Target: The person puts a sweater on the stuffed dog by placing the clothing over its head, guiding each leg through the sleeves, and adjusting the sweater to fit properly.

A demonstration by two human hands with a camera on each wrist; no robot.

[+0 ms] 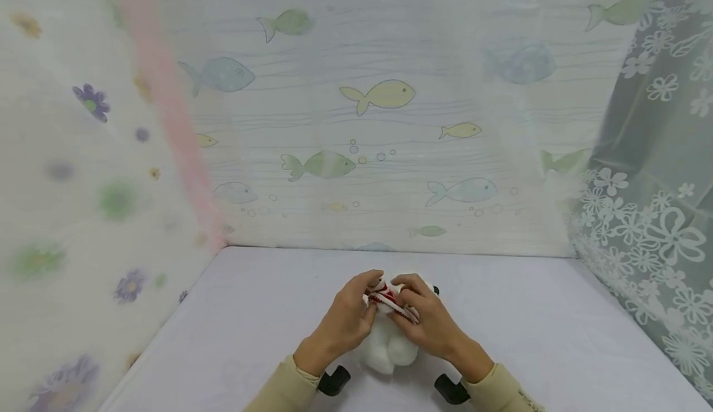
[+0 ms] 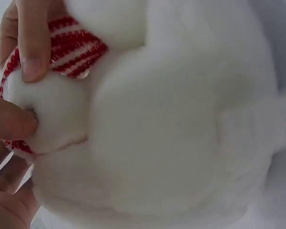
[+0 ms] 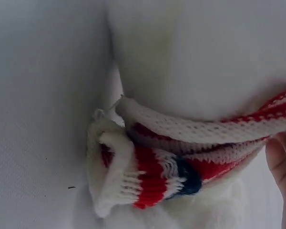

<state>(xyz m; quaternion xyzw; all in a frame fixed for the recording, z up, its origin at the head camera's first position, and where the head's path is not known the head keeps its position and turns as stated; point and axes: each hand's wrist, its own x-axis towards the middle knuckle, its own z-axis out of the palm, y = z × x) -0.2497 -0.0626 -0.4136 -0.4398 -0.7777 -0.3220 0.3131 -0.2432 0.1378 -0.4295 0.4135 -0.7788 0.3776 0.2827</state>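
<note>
A white plush toy (image 1: 387, 347) lies on the table between the two hands, with a small black part at its upper right. Around it is a red-and-white knitted garment (image 1: 387, 297); in the right wrist view a tube-like knitted piece (image 3: 150, 174) with red, white and navy bands hangs beside the plush. My left hand (image 1: 345, 313) pinches the garment's left side between thumb and fingers. My right hand (image 1: 429, 316) grips its right side. The left wrist view shows fingers (image 2: 34, 47) pressed over the striped knit against the white plush; only part of a hand shows in the right wrist view.
The table (image 1: 250, 319) has a white cover. Behind it hangs a fish-print curtain (image 1: 384, 127), with a flower-print sheet (image 1: 83, 183) on the left and a lacy flowered curtain (image 1: 657, 214) on the right. Black wrist devices (image 1: 334, 381) sit below both forearms.
</note>
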